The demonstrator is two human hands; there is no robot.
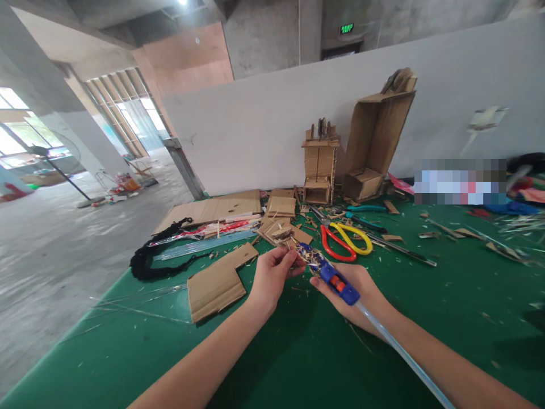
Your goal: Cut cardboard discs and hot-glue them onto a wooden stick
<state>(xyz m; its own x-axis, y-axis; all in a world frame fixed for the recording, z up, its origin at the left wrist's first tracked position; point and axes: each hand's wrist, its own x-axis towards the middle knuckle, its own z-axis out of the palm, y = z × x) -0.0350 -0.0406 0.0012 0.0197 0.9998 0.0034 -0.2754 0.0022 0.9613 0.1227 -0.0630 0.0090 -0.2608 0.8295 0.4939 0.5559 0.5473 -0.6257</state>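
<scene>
My right hand (357, 287) is wrapped round a blue glue gun (336, 281) whose front is crusted with scraps. A long, clear glue stick (404, 346) runs out of its back end. Close to the nozzle, my left hand (275, 275) is closed in a pinch; what it holds is too small and hidden to name. Just beyond the hands lie scissors (339, 244) with one red and one yellow handle. Left of my left hand, a cut piece of cardboard (217, 284) rests on the green table (264, 363).
Two cardboard structures, a small one (318, 170) and a taller one (374, 142), stand against the white partition (255, 130). Teal-handled pliers (361, 218), cardboard sheets (213, 210) and a black fuzzy strand (145, 264) lie around. Clear sticks (140, 307) reach the left edge.
</scene>
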